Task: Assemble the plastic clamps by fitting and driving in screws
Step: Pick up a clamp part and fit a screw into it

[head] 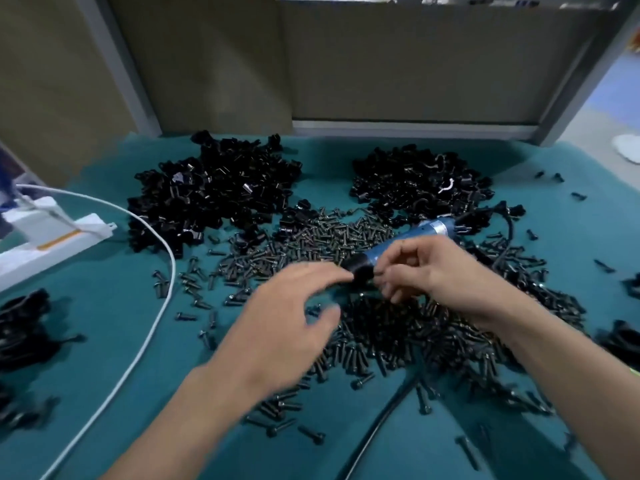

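My right hand has its fingers curled, thumb and forefinger pinched on a small dark piece; blur keeps me from telling whether it is a screw or part of a clamp. My left hand is spread and holds nothing, its forefinger tip reaching to the black nose of the blue cylindrical electric screwdriver. The tool lies slanted on the table just behind both hands, its middle hidden by my right fingers.

Under and around my hands spreads a heap of short black metal screws. Beyond it sit two glossy piles of black plastic clamp halves, one to the left and one to the right. Everything rests on a teal cloth-covered table.

A thin white cable curves down from a white power strip at the left edge. More black clamp parts there are smeared and cut off.
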### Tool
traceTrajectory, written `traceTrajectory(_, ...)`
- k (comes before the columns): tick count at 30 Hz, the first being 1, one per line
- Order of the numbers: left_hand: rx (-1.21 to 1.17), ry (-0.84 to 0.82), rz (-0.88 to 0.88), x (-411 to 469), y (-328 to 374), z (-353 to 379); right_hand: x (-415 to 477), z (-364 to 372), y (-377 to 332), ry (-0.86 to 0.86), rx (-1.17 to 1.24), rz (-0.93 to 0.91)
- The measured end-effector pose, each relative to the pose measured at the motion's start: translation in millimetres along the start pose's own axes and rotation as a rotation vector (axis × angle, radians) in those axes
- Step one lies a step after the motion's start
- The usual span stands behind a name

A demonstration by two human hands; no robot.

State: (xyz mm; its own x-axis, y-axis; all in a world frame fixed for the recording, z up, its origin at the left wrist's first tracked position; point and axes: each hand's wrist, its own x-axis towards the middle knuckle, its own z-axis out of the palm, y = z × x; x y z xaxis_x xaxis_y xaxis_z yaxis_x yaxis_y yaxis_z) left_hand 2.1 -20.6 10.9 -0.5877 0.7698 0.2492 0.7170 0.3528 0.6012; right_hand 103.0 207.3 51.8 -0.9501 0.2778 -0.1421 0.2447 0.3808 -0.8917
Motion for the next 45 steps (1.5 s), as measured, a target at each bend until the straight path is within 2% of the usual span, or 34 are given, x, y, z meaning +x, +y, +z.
traceTrajectory(4, 0.034, -0.16, -0.048, -51, -8, -10, -65, -7, -1, 0.108, -0.423, -0.008)
traceTrajectory(7, 0.113, -0.222, -0.058, -82, -16, -23, -128, 1, 19, 0.192, -0.731, 0.117)
traceTrajectory(9, 0.192, -0.265, -0.046, -100, -13, -16, -156, 20, 39, 0.175, -0.826, 0.245)
traceTrajectory(12, 0.342, -0.272, -0.031, -110, -4, 13, -165, 55, 67, 0.19, -0.838, 0.353)
traceTrajectory(17, 0.312, -0.189, -0.014, -67, 5, 52, -117, 70, 81, 0.338, -0.82, 0.198)
traceTrajectory(22, 0.303, -0.169, 0.044, -13, 12, 74, -63, 74, 83, 0.315, -0.849, 0.106)
traceTrajectory(26, 0.287, -0.114, 0.036, 23, 12, 84, -30, 73, 78, 0.356, -0.848, 0.05)
traceTrajectory(29, 0.191, -0.068, -0.007, 40, 15, 79, -14, 68, 69, 0.345, -0.826, 0.01)
traceTrajectory(32, 0.041, 0.053, -0.09, 33, 22, 66, -25, 53, 60, 0.293, -0.726, -0.042)
traceTrajectory(34, 0.101, 0.087, -0.036, 20, 24, 54, -52, 35, 58, 0.299, -0.678, -0.066)
traceTrajectory(37, 0.168, 0.089, 0.101, -9, 30, 34, -115, 8, 66, 0.308, -0.776, -0.047)
traceTrajectory(39, 0.116, -0.02, 0.202, -41, 51, 35, -164, 2, 75, 0.257, -0.804, 0.07)
traceTrajectory(41, 0.055, -0.234, 0.325, -76, 78, 53, -207, 9, 84, 0.243, -0.797, 0.192)
traceTrajectory(43, 0.103, -0.433, 0.416, -100, 97, 79, -234, 28, 90, 0.245, -0.763, 0.268)
traceTrajectory(45, 0.188, -0.518, 0.407, -110, 103, 98, -245, 48, 96, 0.255, -0.757, 0.314)
